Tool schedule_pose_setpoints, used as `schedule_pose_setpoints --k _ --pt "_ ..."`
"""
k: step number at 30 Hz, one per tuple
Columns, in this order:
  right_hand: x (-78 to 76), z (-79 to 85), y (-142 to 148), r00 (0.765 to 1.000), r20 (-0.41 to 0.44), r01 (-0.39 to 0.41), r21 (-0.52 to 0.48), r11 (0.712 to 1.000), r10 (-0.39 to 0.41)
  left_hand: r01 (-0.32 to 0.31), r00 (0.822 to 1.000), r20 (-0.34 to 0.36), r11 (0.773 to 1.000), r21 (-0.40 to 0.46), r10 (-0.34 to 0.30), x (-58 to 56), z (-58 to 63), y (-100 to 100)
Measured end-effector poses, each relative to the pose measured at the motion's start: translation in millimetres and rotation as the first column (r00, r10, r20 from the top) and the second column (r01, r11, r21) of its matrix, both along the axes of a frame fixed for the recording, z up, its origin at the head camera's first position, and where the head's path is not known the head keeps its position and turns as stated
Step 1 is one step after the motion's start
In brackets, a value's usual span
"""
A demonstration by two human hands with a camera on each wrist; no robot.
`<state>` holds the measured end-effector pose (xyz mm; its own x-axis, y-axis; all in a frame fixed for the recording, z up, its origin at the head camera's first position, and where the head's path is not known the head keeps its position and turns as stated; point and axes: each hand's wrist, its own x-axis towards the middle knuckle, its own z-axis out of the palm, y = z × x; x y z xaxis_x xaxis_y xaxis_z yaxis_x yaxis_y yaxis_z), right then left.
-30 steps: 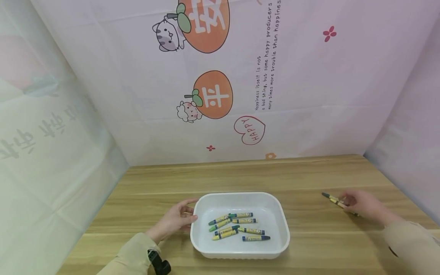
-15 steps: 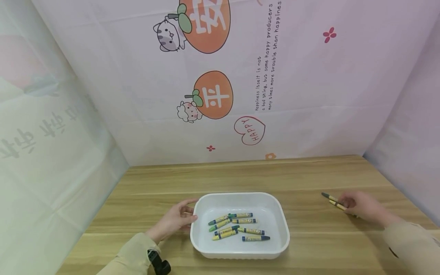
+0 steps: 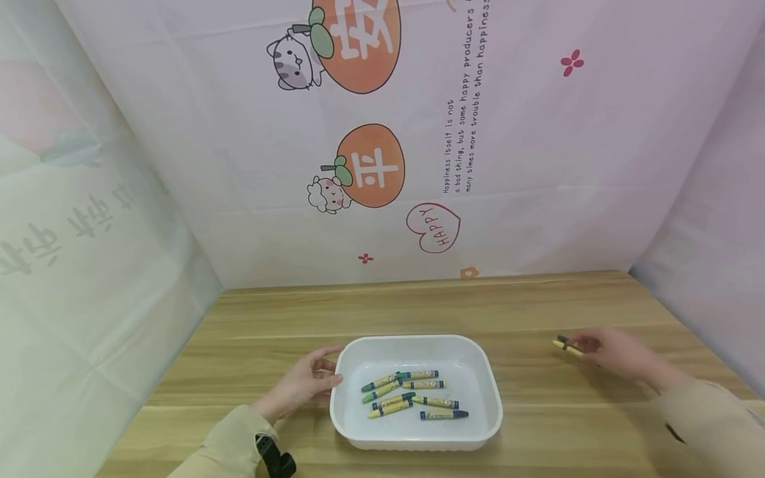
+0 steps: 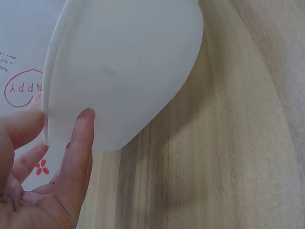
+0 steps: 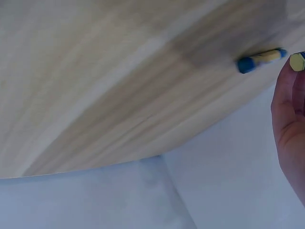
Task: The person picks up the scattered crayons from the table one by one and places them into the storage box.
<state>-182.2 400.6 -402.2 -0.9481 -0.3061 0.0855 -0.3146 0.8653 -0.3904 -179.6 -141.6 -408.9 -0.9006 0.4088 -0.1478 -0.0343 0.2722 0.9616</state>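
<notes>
In the head view my right hand [image 3: 615,352] pinches a yellow crayon [image 3: 568,348] above the table's right side. A second crayon with a dark tip [image 3: 562,338] shows just behind it. The right wrist view has that other crayon [image 5: 262,60] lying on the wood, apart from the held crayon's end [image 5: 297,62]. My left hand [image 3: 305,382] rests against the left side of a white plastic tray [image 3: 493,392]. Its extended fingers touch the rim and outer wall, as the left wrist view shows. Inside the tray lie several green, yellow and dark crayons [image 3: 391,407].
The wooden table [image 3: 287,309] meets a printed cloth backdrop [image 3: 526,199] at its far edge. More cloth hangs at the left [image 3: 89,299] and right sides. A black strap with a device [image 3: 276,458] sits at my left wrist.
My right hand has lifted the yellow crayon and shifted slightly left, while the dark-tipped crayon stays on the table. The left hand and the tray are practically still.
</notes>
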Motion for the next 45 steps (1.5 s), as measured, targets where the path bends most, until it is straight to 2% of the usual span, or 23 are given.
schedule_pose_setpoints --k 9,17,24,29,31,35,40,45 --pt "-0.5 15.8 -38 0.992 -0.066 -0.108 -0.02 0.994 0.107 -0.003 1.0 -0.005 1.0 -0.003 0.003 0.5 0.4 0" --pt "-4.8 30.7 -73 0.989 -0.019 -0.147 -0.117 0.982 0.145 0.004 1.0 -0.003 1.0 0.003 -0.004 1.9 3.3 -1" --pt "-11.9 52.8 -115 0.985 0.047 -0.16 -0.097 0.982 0.165 0.007 1.0 0.004 1.0 0.009 -0.007 1.9 3.4 -1" --pt "-11.3 68.2 -154 0.953 0.064 -0.295 -0.042 0.954 0.297 0.0 1.0 0.003 1.0 0.003 0.0 2.8 4.9 -1" --pt "-9.5 70.9 -169 0.932 0.084 -0.352 -0.031 0.935 0.353 -0.003 1.0 0.003 1.0 0.001 0.003 3.2 5.4 0" --pt "-5.8 71.9 -194 0.898 0.137 -0.424 0.022 0.905 0.417 -0.003 1.0 0.001 1.0 0.003 0.003 3.4 5.3 -1" --pt "-3.9 65.2 -216 0.878 0.184 -0.462 0.09 0.882 0.441 -0.003 1.0 -0.002 1.0 0.001 0.003 3.3 4.4 -1" --pt "-1.7 58.8 -228 0.883 0.254 -0.426 0.078 0.902 0.395 0.001 1.0 -0.004 1.0 0.002 -0.001 3.1 3.8 -1"
